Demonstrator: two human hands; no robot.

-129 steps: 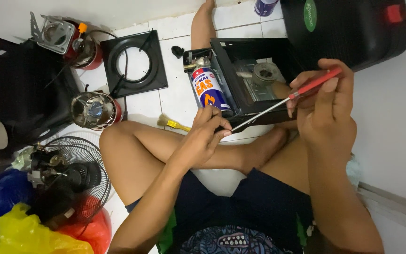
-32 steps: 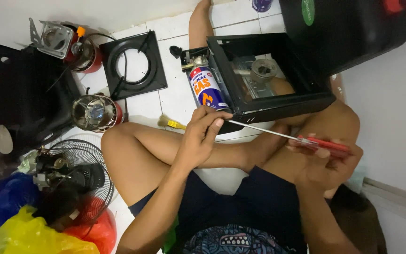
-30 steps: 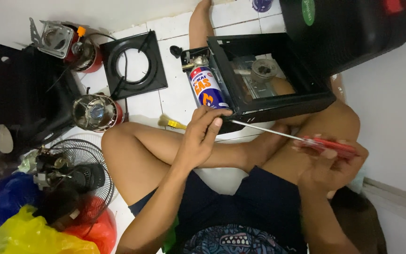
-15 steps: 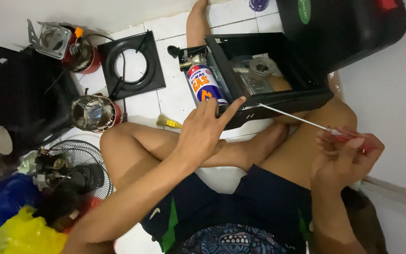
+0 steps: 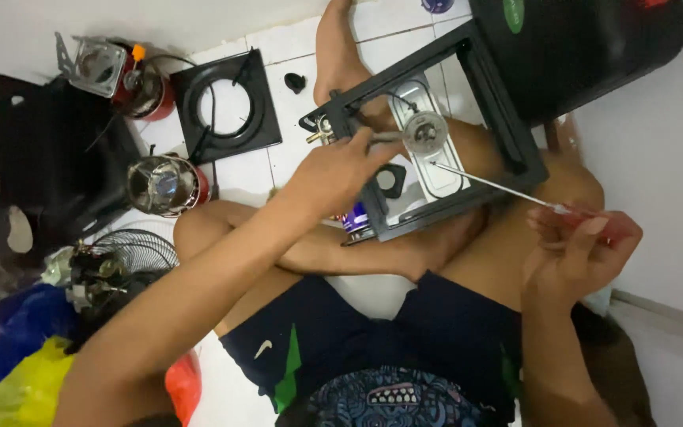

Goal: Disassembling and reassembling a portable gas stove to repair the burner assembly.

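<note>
Clutter at 9 o'clock: fan guard (image 5: 132, 257), round burner head (image 5: 166, 183), black square pan support (image 5: 227, 107) on the tiled floor (image 5: 294, 55). Left hand (image 5: 333, 174) at centre, grip clenched on the near edge of the black stove frame (image 5: 436, 134), which sits tilted on the lap. Right hand (image 5: 583, 253) at 3 o'clock, grip grasping red-handled screwdriver (image 5: 515, 192), tip touching the metal plate beside the burner (image 5: 424, 133).

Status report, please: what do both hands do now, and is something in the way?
Left hand grips stove frame. Right hand holds screwdriver, tip near burner. Gas can under frame; nothing blocks.
</note>
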